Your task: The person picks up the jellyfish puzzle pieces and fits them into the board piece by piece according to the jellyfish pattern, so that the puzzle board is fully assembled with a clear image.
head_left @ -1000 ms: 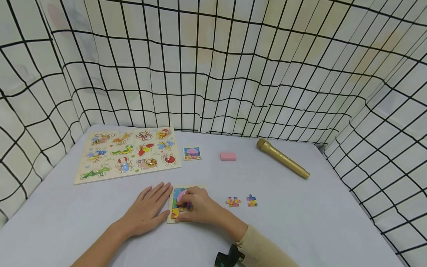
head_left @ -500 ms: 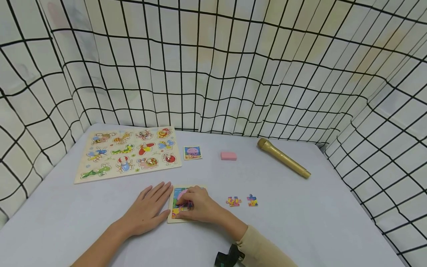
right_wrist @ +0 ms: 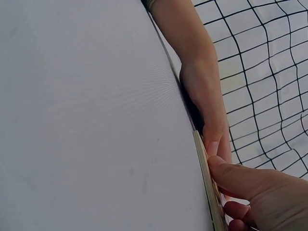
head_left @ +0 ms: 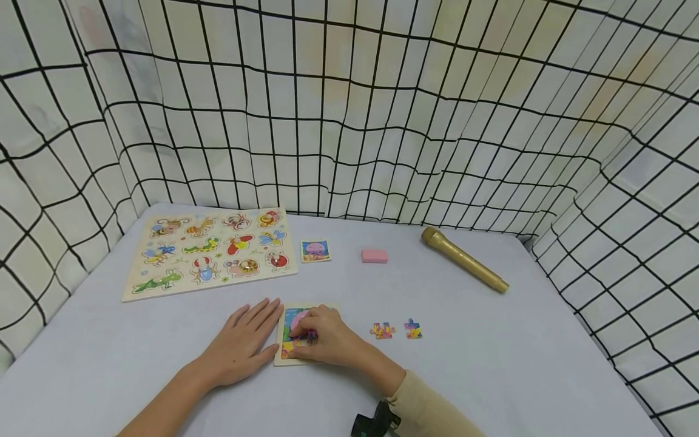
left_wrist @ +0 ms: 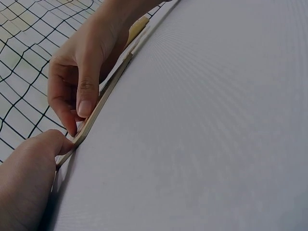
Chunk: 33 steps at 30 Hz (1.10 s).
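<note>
A small jigsaw puzzle [head_left: 287, 321] in a pale wooden tray [head_left: 280, 362] lies on the white table, with a pink and blue sea picture partly covered by my right hand. My left hand [head_left: 240, 346] rests flat at the tray's left side, fingers straight and its thumb touching the edge. Over the puzzle, my right hand [head_left: 333, 337] curls its thumb and fingers about a puzzle piece [head_left: 300, 344] at the lower part of the picture; most of that piece is hidden. In the left wrist view, the right thumb and fingertips sit low at the tray's edge [left_wrist: 106, 96].
Two loose puzzle pieces, one pink and yellow [head_left: 383, 330], one blue and yellow [head_left: 413, 329], lie to the right. Behind are an insect puzzle board [head_left: 218, 284], a small picture card [head_left: 315, 250], a pink eraser-like block [head_left: 374, 256] and a gold microphone [head_left: 464, 260]. Black netting [head_left: 349, 128] encloses the table.
My right fingers have shifted only slightly, and the piece beneath them now lies flatter in the lower picture. The left hand and the loose pieces have stayed put.
</note>
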Available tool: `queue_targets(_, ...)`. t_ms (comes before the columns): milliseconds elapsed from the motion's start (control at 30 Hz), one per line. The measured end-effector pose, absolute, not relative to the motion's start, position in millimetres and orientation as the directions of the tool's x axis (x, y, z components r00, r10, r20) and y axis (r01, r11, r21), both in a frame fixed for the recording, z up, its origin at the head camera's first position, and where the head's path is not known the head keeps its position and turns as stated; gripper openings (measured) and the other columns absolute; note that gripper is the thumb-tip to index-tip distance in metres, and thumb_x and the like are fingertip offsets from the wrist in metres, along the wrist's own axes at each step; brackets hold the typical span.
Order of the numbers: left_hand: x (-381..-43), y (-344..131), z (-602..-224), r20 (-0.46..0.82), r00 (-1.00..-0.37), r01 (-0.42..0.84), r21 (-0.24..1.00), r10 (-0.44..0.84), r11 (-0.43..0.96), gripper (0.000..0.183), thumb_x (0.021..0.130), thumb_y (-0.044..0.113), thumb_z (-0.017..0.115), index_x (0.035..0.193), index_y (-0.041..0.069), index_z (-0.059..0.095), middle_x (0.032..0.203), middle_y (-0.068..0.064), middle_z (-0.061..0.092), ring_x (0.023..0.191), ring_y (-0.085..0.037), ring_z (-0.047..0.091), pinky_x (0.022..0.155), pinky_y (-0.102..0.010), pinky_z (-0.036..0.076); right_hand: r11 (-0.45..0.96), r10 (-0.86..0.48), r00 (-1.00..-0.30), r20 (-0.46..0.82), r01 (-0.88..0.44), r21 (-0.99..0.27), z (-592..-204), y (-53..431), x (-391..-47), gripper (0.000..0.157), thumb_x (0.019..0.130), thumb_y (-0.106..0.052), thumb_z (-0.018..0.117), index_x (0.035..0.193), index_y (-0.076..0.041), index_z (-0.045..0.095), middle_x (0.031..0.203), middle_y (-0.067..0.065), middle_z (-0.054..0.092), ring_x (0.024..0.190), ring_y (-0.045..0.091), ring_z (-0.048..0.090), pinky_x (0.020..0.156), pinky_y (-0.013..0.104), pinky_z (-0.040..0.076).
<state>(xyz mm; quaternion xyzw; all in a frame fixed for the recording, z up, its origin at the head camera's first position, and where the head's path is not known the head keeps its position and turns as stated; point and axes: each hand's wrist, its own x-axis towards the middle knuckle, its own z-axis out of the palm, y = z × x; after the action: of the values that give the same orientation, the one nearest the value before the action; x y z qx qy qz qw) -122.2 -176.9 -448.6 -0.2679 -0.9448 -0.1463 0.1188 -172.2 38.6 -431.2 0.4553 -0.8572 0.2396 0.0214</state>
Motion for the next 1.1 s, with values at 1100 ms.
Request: queue_targets(1100,-122.7,-176.5,-449.5,0.282,-0.836,0.534,0.225,0.47,0.815,0.064,0.09,0.039,0.051,0.14,0.002,0.035,0.145,-0.012,0.033,0.133,-0.031,0.025,0.104,-0.05,0.015,0.603,-0.669,-0.724,0.17,-0.662,-0.445,-425.8,119.7,-188.7,0.033,0.079,-0.027,0.072,0.109,-0.014,0.065,0.102,-0.006,0.059,0.096,0.01,0.047,0.083,0.028,0.042)
